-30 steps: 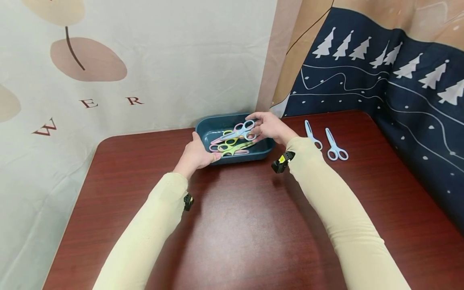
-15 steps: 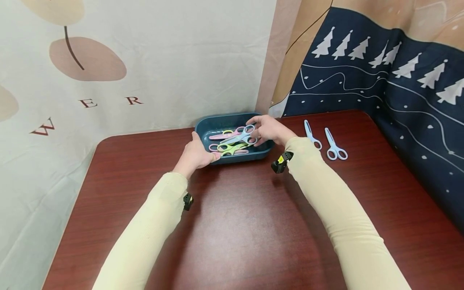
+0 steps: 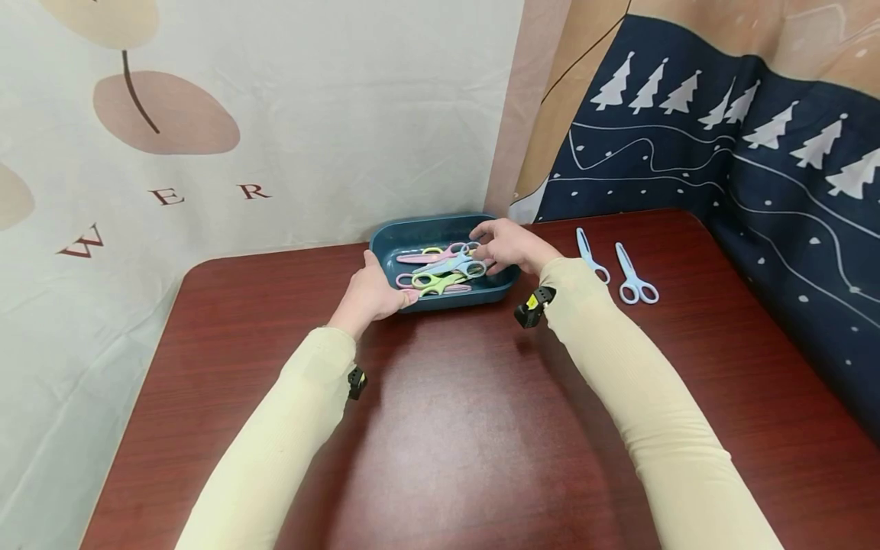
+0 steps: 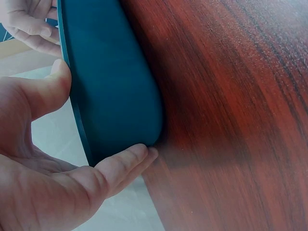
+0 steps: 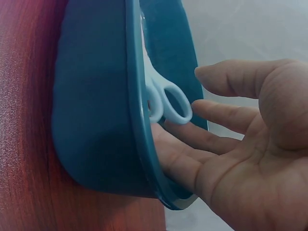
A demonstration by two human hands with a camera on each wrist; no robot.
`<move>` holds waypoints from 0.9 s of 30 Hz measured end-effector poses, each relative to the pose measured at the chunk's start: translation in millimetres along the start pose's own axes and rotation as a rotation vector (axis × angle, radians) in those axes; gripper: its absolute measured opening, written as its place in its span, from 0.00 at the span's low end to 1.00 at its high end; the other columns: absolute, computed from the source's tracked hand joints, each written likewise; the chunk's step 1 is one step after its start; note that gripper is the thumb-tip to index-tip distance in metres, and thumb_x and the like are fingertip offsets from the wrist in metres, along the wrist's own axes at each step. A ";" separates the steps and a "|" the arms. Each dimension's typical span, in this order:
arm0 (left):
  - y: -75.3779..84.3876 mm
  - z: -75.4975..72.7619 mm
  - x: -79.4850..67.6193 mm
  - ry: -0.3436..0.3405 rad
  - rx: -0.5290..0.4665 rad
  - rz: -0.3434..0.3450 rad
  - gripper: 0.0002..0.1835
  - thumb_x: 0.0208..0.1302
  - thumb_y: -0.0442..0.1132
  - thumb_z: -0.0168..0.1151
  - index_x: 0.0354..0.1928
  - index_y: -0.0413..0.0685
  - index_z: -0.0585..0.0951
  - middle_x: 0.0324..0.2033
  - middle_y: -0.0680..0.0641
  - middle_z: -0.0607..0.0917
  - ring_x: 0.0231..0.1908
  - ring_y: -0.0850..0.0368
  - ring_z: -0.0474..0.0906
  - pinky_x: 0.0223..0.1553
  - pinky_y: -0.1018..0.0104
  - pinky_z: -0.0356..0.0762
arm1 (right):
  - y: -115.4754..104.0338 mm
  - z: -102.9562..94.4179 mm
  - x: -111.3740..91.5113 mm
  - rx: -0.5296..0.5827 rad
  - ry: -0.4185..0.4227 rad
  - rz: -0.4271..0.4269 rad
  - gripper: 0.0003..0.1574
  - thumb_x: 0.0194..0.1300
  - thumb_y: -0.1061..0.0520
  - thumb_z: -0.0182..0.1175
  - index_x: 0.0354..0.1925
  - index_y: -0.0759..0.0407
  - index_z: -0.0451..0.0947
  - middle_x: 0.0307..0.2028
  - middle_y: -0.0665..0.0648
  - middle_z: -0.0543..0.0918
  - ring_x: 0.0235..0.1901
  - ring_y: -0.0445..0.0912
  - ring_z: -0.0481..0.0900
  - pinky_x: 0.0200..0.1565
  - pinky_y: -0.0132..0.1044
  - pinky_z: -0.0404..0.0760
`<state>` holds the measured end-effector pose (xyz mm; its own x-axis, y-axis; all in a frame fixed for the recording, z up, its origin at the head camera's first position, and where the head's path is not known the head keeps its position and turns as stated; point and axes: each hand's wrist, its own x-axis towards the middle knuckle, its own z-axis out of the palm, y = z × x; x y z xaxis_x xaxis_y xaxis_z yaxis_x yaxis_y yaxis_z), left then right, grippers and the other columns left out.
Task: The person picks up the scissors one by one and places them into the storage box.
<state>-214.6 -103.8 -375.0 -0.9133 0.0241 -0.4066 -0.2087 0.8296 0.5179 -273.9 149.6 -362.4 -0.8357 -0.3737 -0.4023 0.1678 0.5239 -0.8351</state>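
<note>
A dark teal plastic bin (image 3: 419, 229) stands at the table's back edge with several children's scissors piled inside. At its front left corner my left hand (image 3: 370, 292) holds it, thumb at the rim (image 4: 67, 79) and fingers along the outer wall. Over the bin's right end, my right hand (image 3: 510, 243) has its thumb and fingers spread apart. Light blue scissors (image 3: 447, 263) lie on top of the pile, their handle loops (image 5: 177, 107) beside my right fingers, not pinched. Green scissors (image 3: 437, 283) and pink scissors (image 3: 415, 259) lie with them; some yellow shows behind.
Two light blue scissors lie on the table to the right: one pair (image 3: 636, 276) in full view, the other (image 3: 591, 256) close to my right sleeve. A pale printed cloth (image 3: 330, 137) hangs behind the dark red table (image 3: 440, 428). Dark blue tree-patterned fabric (image 3: 646, 153) borders the right.
The light blue scissors have come down onto the pile and left my right fingers. The pink scissors have shifted and show more. My left hand stays at the bin's corner.
</note>
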 end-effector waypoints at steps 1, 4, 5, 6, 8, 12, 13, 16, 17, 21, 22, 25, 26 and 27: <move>0.0 0.2 0.1 0.002 0.003 -0.001 0.66 0.65 0.54 0.69 0.79 0.34 0.27 0.77 0.26 0.56 0.75 0.34 0.58 0.74 0.44 0.61 | -0.2 -0.1 -0.3 -0.006 -0.002 0.002 0.33 0.75 0.66 0.54 0.75 0.69 0.62 0.68 0.70 0.69 0.54 0.60 0.79 0.56 0.50 0.84; 0.0 0.9 0.0 0.007 0.006 0.001 0.66 0.65 0.53 0.69 0.79 0.34 0.28 0.77 0.26 0.56 0.75 0.34 0.58 0.74 0.44 0.61 | -0.7 0.4 -1.3 -0.009 -0.006 0.001 0.34 0.75 0.66 0.54 0.75 0.69 0.61 0.67 0.70 0.70 0.55 0.61 0.79 0.56 0.50 0.84; -0.2 1.1 -0.1 0.008 0.006 0.002 0.66 0.65 0.53 0.69 0.79 0.34 0.28 0.77 0.26 0.56 0.75 0.34 0.58 0.74 0.44 0.61 | -0.8 0.5 -1.4 -0.011 -0.006 0.000 0.33 0.75 0.66 0.54 0.75 0.69 0.61 0.67 0.70 0.71 0.54 0.60 0.80 0.56 0.49 0.84; -0.5 1.2 -0.1 0.008 0.007 0.003 0.66 0.65 0.54 0.69 0.79 0.34 0.28 0.76 0.26 0.56 0.75 0.34 0.58 0.74 0.44 0.61 | -1.0 0.6 -1.5 -0.009 -0.007 -0.001 0.33 0.75 0.66 0.54 0.75 0.69 0.61 0.66 0.70 0.71 0.53 0.60 0.80 0.56 0.49 0.84; -0.7 1.0 -0.6 0.008 0.003 0.004 0.66 0.66 0.54 0.69 0.79 0.34 0.28 0.77 0.26 0.56 0.75 0.34 0.58 0.74 0.44 0.60 | -1.2 0.9 -1.9 -0.004 -0.007 -0.003 0.33 0.75 0.66 0.54 0.74 0.69 0.61 0.65 0.69 0.71 0.50 0.57 0.80 0.56 0.49 0.84; -0.3 -0.3 -1.3 0.003 -0.003 0.002 0.66 0.66 0.54 0.69 0.79 0.34 0.27 0.77 0.27 0.55 0.75 0.34 0.57 0.74 0.44 0.60 | -1.0 0.5 -3.0 -0.014 -0.010 -0.023 0.33 0.75 0.65 0.54 0.74 0.70 0.61 0.64 0.69 0.72 0.49 0.55 0.79 0.56 0.49 0.84; -0.1 -0.6 -1.3 0.002 -0.004 0.002 0.66 0.66 0.54 0.69 0.79 0.35 0.27 0.77 0.27 0.55 0.76 0.34 0.57 0.74 0.44 0.60 | -0.4 0.0 -3.4 -0.022 -0.011 -0.032 0.33 0.75 0.65 0.53 0.74 0.70 0.61 0.64 0.70 0.72 0.50 0.56 0.80 0.57 0.49 0.83; 0.6 -1.2 -1.0 -0.002 -0.001 0.002 0.66 0.66 0.53 0.68 0.79 0.34 0.27 0.77 0.27 0.55 0.76 0.34 0.57 0.75 0.44 0.59 | 1.8 -1.7 -5.2 -0.041 -0.004 -0.064 0.32 0.76 0.65 0.52 0.74 0.70 0.62 0.63 0.70 0.73 0.56 0.60 0.80 0.57 0.50 0.83; 0.9 -1.3 -0.8 -0.002 0.001 0.002 0.66 0.66 0.53 0.68 0.79 0.34 0.27 0.77 0.27 0.55 0.75 0.34 0.57 0.75 0.44 0.59 | 2.8 -2.3 -5.9 -0.047 0.001 -0.075 0.32 0.76 0.65 0.52 0.74 0.70 0.62 0.62 0.70 0.74 0.57 0.61 0.80 0.58 0.50 0.83; 1.2 -1.3 -0.5 -0.002 0.004 0.004 0.66 0.66 0.53 0.68 0.79 0.34 0.27 0.77 0.27 0.55 0.75 0.34 0.57 0.74 0.44 0.60 | 6.8 -3.9 -9.8 -0.051 0.036 -0.110 0.31 0.75 0.65 0.53 0.73 0.69 0.65 0.61 0.70 0.76 0.57 0.62 0.80 0.57 0.48 0.83; 1.0 -1.2 -0.7 -0.002 0.003 0.004 0.66 0.66 0.53 0.68 0.79 0.34 0.27 0.77 0.27 0.55 0.75 0.34 0.57 0.74 0.44 0.60 | 7.8 -4.2 -10.9 -0.047 0.045 -0.117 0.31 0.75 0.65 0.54 0.73 0.69 0.65 0.61 0.70 0.76 0.57 0.63 0.80 0.57 0.48 0.84; 0.9 -1.3 -1.0 0.000 0.001 0.005 0.66 0.66 0.54 0.68 0.79 0.34 0.27 0.77 0.27 0.55 0.75 0.34 0.57 0.74 0.44 0.60 | 11.4 -4.9 -13.8 -0.022 0.071 -0.139 0.31 0.75 0.65 0.54 0.72 0.69 0.66 0.63 0.70 0.76 0.57 0.63 0.81 0.56 0.47 0.84; 0.9 -1.2 -1.2 0.000 0.000 0.006 0.66 0.66 0.54 0.68 0.79 0.34 0.27 0.77 0.27 0.55 0.75 0.34 0.57 0.74 0.44 0.60 | 13.0 -5.1 -14.5 -0.012 0.078 -0.147 0.30 0.75 0.65 0.54 0.72 0.69 0.66 0.63 0.71 0.76 0.58 0.63 0.81 0.57 0.47 0.84; 0.8 -1.3 -1.4 0.001 0.001 0.006 0.66 0.66 0.54 0.68 0.79 0.34 0.27 0.77 0.27 0.56 0.75 0.34 0.58 0.74 0.44 0.60 | 14.4 -5.3 -15.2 0.001 0.086 -0.156 0.30 0.75 0.65 0.55 0.72 0.69 0.66 0.64 0.71 0.76 0.58 0.64 0.81 0.57 0.47 0.84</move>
<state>-213.9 -103.9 -373.1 -0.9149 0.0283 -0.4027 -0.2030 0.8300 0.5195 -261.5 166.9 -366.3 -0.8933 -0.3834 -0.2346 0.0333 0.4640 -0.8852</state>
